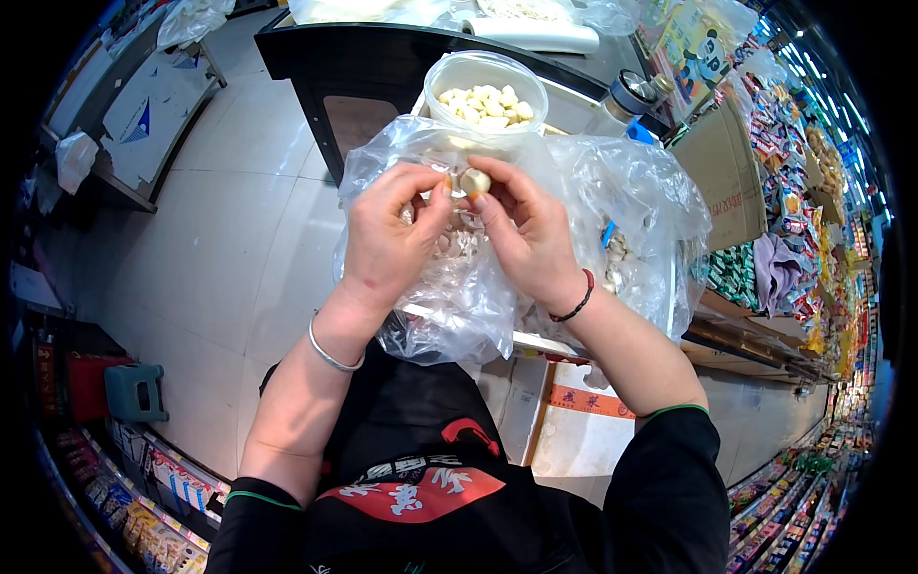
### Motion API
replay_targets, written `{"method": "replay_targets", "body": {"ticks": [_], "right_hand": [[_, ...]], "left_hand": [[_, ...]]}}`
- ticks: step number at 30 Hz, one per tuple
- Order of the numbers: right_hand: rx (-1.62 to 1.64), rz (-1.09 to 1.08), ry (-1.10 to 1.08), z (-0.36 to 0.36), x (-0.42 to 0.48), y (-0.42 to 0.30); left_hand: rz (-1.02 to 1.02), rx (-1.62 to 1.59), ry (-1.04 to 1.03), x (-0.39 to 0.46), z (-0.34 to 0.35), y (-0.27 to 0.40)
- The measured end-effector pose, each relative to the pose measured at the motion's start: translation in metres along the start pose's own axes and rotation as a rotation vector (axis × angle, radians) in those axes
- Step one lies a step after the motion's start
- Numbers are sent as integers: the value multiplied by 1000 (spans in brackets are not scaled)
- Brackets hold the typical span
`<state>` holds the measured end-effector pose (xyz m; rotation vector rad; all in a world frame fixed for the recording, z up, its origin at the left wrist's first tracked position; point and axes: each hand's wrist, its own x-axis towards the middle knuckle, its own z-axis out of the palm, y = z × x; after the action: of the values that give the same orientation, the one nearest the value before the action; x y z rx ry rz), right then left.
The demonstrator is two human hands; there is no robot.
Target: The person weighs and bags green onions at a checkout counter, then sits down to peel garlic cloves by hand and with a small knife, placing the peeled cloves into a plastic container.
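Between the thumb and fingers of my right hand [527, 229] is a garlic clove [475, 182], pale with some brownish skin. My left hand [401, 222] is close beside it, thumb and index fingertip pinched together; whether a bit of skin is between them cannot be told. Beneath both hands spreads a clear plastic bag [459, 316] with papery garlic skins and cloves in it. Beyond the hands, a round clear plastic tub [536, 107] holds many peeled garlic cloves [488, 104]. To the right lies another clear plastic bag [638, 179] with unpeeled garlic [617, 255] inside.
A dark counter [387, 50] with a plastic roll [534, 36] stands beyond the tub. A jar with a dark lid [631, 93] and a cardboard box [717, 176] are at the right, near shelves of packaged snacks. A teal stool [136, 392] stands at the lower left.
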<state>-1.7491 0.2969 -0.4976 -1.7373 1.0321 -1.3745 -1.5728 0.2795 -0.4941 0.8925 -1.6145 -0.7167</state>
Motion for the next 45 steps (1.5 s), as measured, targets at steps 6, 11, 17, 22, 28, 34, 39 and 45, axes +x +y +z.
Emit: {"method": "replay_targets", "body": {"ticks": [6,11,17,22,28,34,39,45], "right_hand": [[275,38,69,-8,6,-2],[479,153,54,-12,8,0],[759,273,38,-24,10,-3],[755,247,-48,-24,11,-5],[472,376,-440,-45,15,-22],[319,330,65,-55,47,-1],[414,229,407,-34,55,-3],[25,244,-163,-23,24,-10]], "left_hand": [[-70,33,75,6,-1,-12],[-179,-45,-33,5,1,-13],[-147,-170,-75,3,3,-11],[-127,-188,-95,2,3,-10],[-139,-124,-159,4,-3,-2],[-133,-227,-248,3,1,-23],[-306,-381,-320,1,3,-14],[-286,-604,-130,5,4,-14]]}}
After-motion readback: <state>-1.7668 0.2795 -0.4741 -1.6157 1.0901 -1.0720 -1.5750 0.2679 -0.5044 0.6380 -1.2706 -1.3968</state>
